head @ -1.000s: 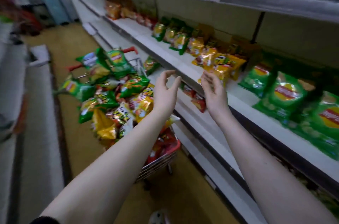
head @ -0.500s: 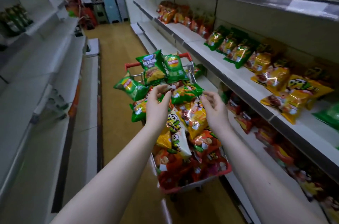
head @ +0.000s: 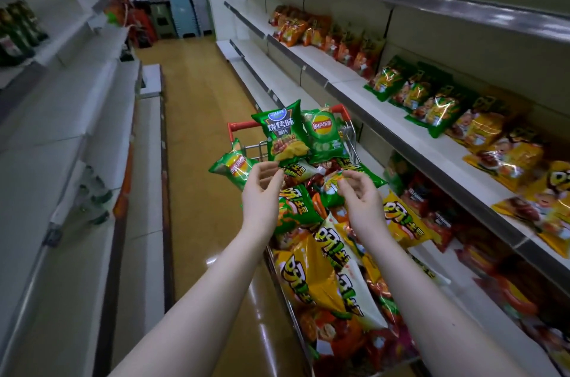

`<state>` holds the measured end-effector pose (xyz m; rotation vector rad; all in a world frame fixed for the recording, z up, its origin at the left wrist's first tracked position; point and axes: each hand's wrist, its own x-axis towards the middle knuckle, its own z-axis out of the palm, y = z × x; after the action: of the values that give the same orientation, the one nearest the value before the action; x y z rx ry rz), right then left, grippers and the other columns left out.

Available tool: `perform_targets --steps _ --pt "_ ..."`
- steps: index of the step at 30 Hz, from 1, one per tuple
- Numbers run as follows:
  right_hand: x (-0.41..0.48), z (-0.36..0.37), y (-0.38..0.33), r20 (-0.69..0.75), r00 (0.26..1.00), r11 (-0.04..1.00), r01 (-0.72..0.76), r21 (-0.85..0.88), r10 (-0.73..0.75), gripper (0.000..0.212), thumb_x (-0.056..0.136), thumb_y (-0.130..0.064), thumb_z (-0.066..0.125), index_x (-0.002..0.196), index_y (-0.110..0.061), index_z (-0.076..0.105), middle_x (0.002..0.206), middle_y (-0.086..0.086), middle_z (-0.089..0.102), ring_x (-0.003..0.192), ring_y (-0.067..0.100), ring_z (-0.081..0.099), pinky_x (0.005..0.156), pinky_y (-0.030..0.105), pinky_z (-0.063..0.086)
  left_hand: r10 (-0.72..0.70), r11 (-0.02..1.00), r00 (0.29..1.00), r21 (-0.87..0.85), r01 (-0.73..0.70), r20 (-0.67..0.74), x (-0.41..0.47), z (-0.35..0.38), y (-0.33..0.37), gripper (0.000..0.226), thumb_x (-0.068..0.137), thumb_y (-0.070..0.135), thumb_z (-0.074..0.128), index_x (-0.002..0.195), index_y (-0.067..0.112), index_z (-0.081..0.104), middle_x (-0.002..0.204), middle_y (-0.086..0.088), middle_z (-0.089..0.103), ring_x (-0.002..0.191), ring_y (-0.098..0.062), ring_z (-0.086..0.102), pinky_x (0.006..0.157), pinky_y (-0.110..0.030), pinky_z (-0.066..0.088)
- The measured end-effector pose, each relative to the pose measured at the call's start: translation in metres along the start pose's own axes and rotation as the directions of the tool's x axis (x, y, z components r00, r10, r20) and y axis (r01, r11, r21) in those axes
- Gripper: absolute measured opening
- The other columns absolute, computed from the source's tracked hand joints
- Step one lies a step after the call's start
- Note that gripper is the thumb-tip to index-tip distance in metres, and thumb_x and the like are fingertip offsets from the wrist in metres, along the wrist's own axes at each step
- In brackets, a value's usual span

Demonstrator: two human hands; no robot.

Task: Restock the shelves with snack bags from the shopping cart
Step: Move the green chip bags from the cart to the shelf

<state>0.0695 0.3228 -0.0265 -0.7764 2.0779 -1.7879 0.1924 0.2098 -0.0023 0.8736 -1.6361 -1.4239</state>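
Note:
A wire shopping cart [head: 351,143] with red handles stands in the aisle, heaped with snack bags. On top, a green barbecue chip bag [head: 282,134] stands upright beside a green Lay's bag [head: 324,136]. Yellow bags [head: 311,278] fill the near end. My left hand [head: 262,191] hovers just under the barbecue bag with loosely curled fingers that hold nothing. Over the middle of the pile, my right hand [head: 359,196] has its curled fingertips at a small green bag [head: 330,191], with no visible grip. The right shelf [head: 398,133] carries green bags [head: 431,99] and yellow bags [head: 505,154].
Orange-red bags [head: 293,28] sit farther down the same shelf, with bare white shelf board between the groups. A lower shelf [head: 438,222] holds red bags. White shelving [head: 77,136] lines the left side, with dark bottles [head: 18,34]. The tan aisle floor [head: 200,130] runs ahead.
My view swung left from the shelf to the cart. Both hands left the shelf edge, reached over the heaped bags, and now hover above the pile near the upright green bags.

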Motion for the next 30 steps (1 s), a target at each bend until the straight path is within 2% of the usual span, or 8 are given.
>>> perform_targets --steps 2,6,10,15,19,22,26,30 --pt "0.019 0.002 0.004 -0.001 1.000 1.000 -0.007 -0.011 0.007 0.014 0.097 -0.025 0.051 0.111 -0.025 0.053 0.108 -0.004 0.057 0.099 0.009 0.055 0.074 0.017 0.042 -0.014 1.000 1.000 0.000 0.014 -0.015 0.016 0.005 -0.007 0.012 0.095 0.020 0.056 0.106 0.018 0.059 0.102 0.008 0.061 0.097 -0.004 0.056 0.084 -0.024 0.048" --pt "0.055 0.004 0.017 0.029 0.999 0.999 -0.038 -0.010 0.038 0.016 0.096 -0.025 0.051 0.112 -0.023 0.054 0.108 -0.002 0.058 0.100 0.010 0.056 0.079 0.020 0.044 -0.044 0.999 0.998 0.027 0.045 -0.048 0.040 0.018 -0.019 0.014 0.094 0.019 0.057 0.108 0.016 0.058 0.104 0.007 0.060 0.097 -0.006 0.056 0.075 -0.017 0.044" --pt "0.110 0.012 0.034 0.072 0.995 0.997 -0.068 -0.025 0.070 0.022 0.096 -0.022 0.052 0.117 -0.015 0.053 0.109 -0.001 0.059 0.103 0.014 0.057 0.078 0.018 0.042 -0.087 0.993 0.989 0.066 0.095 -0.116 0.077 0.038 -0.031 0.020 0.093 0.019 0.058 0.112 0.014 0.058 0.110 0.004 0.060 0.104 -0.011 0.056 0.079 -0.020 0.044" --pt "0.183 0.039 0.054 0.197 0.975 0.994 -0.101 -0.029 0.105 0.032 0.097 -0.020 0.050 0.127 -0.012 0.049 0.120 0.000 0.055 0.108 0.012 0.051 0.091 0.024 0.040 -0.167 0.970 0.977 0.154 0.187 -0.134 0.147 0.067 -0.048 0.037 0.092 0.024 0.061 0.127 0.016 0.050 0.121 0.004 0.052 0.113 -0.015 0.050 0.094 -0.031 0.042" --pt "0.235 0.065 0.076 0.250 0.961 0.992 -0.109 -0.062 0.121 0.039 0.096 -0.021 0.051 0.134 -0.012 0.047 0.133 0.004 0.052 0.123 0.018 0.048 0.104 0.033 0.039 -0.252 0.943 0.956 0.181 0.278 -0.151 0.194 0.080 -0.078 0.054 0.090 0.028 0.064 0.137 0.016 0.043 0.138 -0.004 0.048 0.125 -0.022 0.047 0.106 -0.045 0.041" --pt "0.265 0.085 0.091 0.284 0.947 0.986 -0.126 -0.113 0.153 0.045 0.096 -0.023 0.051 0.140 -0.013 0.042 0.141 0.005 0.047 0.130 0.021 0.044 0.107 0.038 0.038 -0.311 0.927 0.935 0.165 0.338 -0.168 0.222 0.087 -0.099 0.063 0.090 0.028 0.065 0.144 0.015 0.035 0.143 -0.009 0.045 0.129 -0.025 0.045 0.107 -0.043 0.040" --pt "0.282 0.101 0.106 0.324 0.929 0.982 -0.143 -0.126 0.177 0.051 0.097 -0.020 0.051 0.145 -0.014 0.035 0.146 0.004 0.042 0.133 0.021 0.040 0.103 0.028 0.033 -0.368 0.906 0.913 0.151 0.395 -0.178 0.245 0.096 -0.118 0.074 0.088 0.032 0.065 0.149 0.014 0.027 0.149 -0.010 0.039 0.133 -0.027 0.042 0.110 -0.046 0.037" --pt "0.281 0.103 0.113 0.317 0.930 0.981 -0.164 -0.101 0.188 0.051 0.096 -0.017 0.052 0.144 -0.015 0.036 0.144 0.003 0.045 0.132 0.019 0.041 0.103 0.027 0.032 -0.362 0.910 0.914 0.145 0.389 -0.182 0.247 0.102 -0.123 0.070 0.090 0.031 0.064 0.148 0.010 0.031 0.147 -0.007 0.042 0.132 -0.024 0.043 0.107 -0.037 0.039"
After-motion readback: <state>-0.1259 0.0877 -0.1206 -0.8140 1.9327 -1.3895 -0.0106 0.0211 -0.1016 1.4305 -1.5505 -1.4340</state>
